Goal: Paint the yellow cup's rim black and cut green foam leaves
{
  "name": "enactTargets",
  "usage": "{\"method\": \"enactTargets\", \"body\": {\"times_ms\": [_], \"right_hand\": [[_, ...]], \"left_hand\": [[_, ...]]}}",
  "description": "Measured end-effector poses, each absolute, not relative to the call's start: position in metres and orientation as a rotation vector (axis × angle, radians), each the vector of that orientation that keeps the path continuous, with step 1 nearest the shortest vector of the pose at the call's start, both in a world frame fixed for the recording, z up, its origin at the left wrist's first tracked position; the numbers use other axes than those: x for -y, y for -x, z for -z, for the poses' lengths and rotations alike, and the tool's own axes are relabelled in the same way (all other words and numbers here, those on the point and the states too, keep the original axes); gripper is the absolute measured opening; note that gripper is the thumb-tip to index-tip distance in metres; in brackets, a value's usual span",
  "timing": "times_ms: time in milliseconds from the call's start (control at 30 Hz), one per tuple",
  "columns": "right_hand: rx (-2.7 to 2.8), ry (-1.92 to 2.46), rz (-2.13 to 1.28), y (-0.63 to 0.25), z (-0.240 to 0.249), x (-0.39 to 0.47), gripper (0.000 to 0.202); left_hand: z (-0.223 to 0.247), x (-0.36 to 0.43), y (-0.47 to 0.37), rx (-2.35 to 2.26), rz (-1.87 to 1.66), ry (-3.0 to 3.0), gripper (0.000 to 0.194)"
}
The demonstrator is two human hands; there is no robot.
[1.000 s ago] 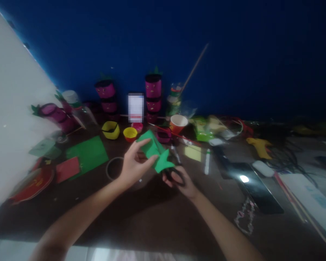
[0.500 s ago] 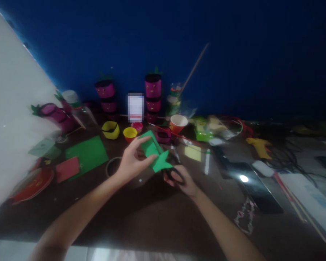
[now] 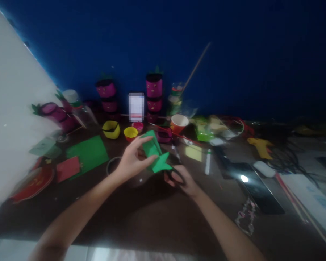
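Observation:
My left hand (image 3: 134, 157) pinches a folded piece of green paper (image 3: 152, 148) between thumb and fingers, above the middle of the dark table. The paper's lower right end has a notch with pointed tips. My right hand (image 3: 183, 179) is closed round the black handles of a pair of scissors (image 3: 178, 173), right beside that notched end. The green paper partly hides the blades, so how far apart they are I cannot tell. Behind the paper lie a yellow-and-red cup (image 3: 130, 133) and a purple ring-shaped piece (image 3: 164, 135).
Purple figures with faces (image 3: 154, 87) stand along the blue wall, near a bottle (image 3: 83, 112). Green sheets (image 3: 88, 152) and a red piece (image 3: 67, 169) lie left. To the right are a paper cup (image 3: 179, 124), a phone (image 3: 256, 188), a yellow glue gun (image 3: 260, 148) and a beaded bracelet (image 3: 246, 217).
The view has shifted very slightly. Both hands, the green paper and the scissors keep almost the same position, with no clear change in the cut.

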State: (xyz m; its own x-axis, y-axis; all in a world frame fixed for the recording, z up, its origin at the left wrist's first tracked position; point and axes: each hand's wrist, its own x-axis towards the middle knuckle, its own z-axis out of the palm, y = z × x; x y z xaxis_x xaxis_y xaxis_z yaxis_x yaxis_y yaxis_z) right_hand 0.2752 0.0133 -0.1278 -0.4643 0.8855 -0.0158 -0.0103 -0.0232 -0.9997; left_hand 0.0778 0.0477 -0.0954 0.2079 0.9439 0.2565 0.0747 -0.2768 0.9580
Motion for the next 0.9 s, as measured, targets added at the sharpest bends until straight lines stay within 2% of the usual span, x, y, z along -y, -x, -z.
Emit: {"method": "enactTargets", "body": {"times_ms": [900], "right_hand": [[1.484, 0.994, -1.621, -0.2744, 0.1236, -0.0141, 0.055]], "left_hand": [[0.0976, -0.0547, -0.0732, -0.934, -1.155, -1.567, 0.056]]}}
